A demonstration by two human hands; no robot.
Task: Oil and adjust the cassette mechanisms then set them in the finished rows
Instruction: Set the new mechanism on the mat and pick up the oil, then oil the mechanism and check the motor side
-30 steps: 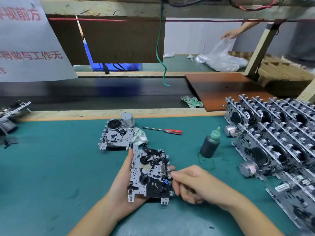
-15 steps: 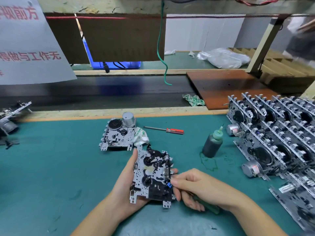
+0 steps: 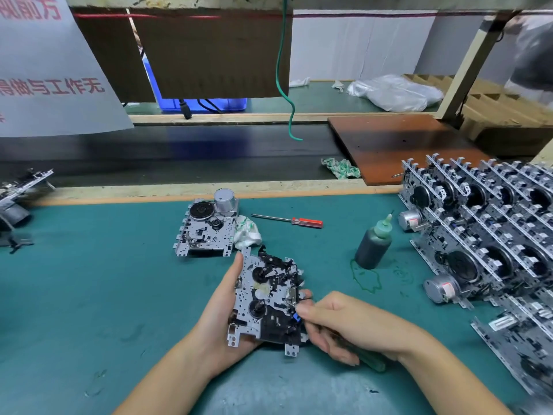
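Note:
My left hand (image 3: pixel 220 317) grips a metal cassette mechanism (image 3: pixel 264 301) from below and from its left edge, tilted up off the green mat. My right hand (image 3: pixel 344 323) pinches a green-handled screwdriver (image 3: pixel 369 359), its tip at the mechanism's right edge near a small metal part. A second mechanism (image 3: pixel 206 227) with a round motor lies flat on the mat beyond. Finished mechanisms (image 3: pixel 484 223) stand in leaning rows at the right. A dark oil bottle (image 3: pixel 374 244) with a green nozzle stands between my hands and the rows.
A red-handled screwdriver (image 3: pixel 294 220) and a white rag (image 3: pixel 247 232) lie near the second mechanism. Green oil smears mark the mat by the bottle. More parts (image 3: pixel 15 205) sit at the far left. A dark conveyor belt (image 3: pixel 179 154) and a brown board (image 3: pixel 398 145) lie behind.
The view has shifted slightly. The green screwdriver handle now shows under my right hand, and its tip works at the mechanism's right edge. The person at the back right has moved away from the plastic bag.

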